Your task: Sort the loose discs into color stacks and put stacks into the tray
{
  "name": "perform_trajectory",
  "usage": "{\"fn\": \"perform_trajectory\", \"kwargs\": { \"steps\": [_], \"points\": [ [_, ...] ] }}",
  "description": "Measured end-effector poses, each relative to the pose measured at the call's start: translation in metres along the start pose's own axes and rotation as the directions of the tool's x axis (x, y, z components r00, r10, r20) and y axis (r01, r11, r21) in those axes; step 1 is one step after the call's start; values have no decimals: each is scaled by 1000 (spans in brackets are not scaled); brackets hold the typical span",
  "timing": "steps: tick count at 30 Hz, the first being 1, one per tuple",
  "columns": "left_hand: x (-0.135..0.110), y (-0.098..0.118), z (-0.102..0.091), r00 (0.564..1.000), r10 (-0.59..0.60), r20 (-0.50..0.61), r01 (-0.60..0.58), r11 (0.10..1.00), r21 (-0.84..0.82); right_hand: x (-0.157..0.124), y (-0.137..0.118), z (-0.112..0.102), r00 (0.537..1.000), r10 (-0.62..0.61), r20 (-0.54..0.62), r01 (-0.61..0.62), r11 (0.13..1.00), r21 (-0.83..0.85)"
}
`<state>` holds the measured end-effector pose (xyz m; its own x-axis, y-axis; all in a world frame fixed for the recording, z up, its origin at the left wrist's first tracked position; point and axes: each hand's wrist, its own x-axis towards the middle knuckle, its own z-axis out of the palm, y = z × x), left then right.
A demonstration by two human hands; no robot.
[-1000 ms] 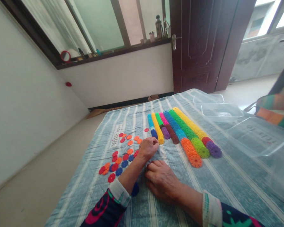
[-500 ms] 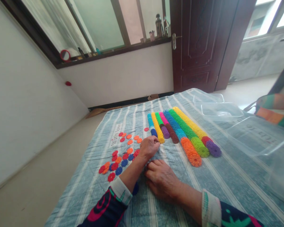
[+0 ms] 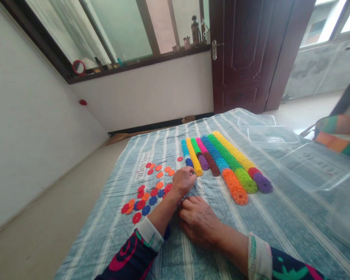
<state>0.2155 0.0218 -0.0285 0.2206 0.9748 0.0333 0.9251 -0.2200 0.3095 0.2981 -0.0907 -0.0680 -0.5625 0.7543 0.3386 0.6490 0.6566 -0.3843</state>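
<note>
Left hand (image 3: 183, 181) and right hand (image 3: 201, 221) are holding their fingers curled, the left just beside a yellow roll (image 3: 194, 157); whether they are clamping anything, I cannot tell. Loose discs (image 3: 153, 200) are lying left, and clear tubs (image 3: 315, 167) are sitting right of the rolls (image 3: 226, 155), cloth (image 3: 268, 229) showing through.

Striped cloth (image 3: 265, 233) — disc rows (image 3: 217, 156), loose discs (image 3: 146, 196), clear boxes (image 3: 272, 145)

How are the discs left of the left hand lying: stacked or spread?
Spread: red, orange and blue discs lie scattered on the striped cloth, some overlapping. Cannot tell what the left forearm hides.
</note>
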Motion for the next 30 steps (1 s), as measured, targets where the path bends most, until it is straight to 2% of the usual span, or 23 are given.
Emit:
{"fn": "perform_trajectory", "kwargs": {
  "steps": [19,30],
  "points": [
    [0,6,-4,1000,12,19,-12,1000,-7,1,1,4,999,-21,-27,21,1000,-10],
    [-1,2,-2,1000,13,8,-13,1000,0,0,2,5,999,-29,-34,28,1000,-13]
  ]
}}
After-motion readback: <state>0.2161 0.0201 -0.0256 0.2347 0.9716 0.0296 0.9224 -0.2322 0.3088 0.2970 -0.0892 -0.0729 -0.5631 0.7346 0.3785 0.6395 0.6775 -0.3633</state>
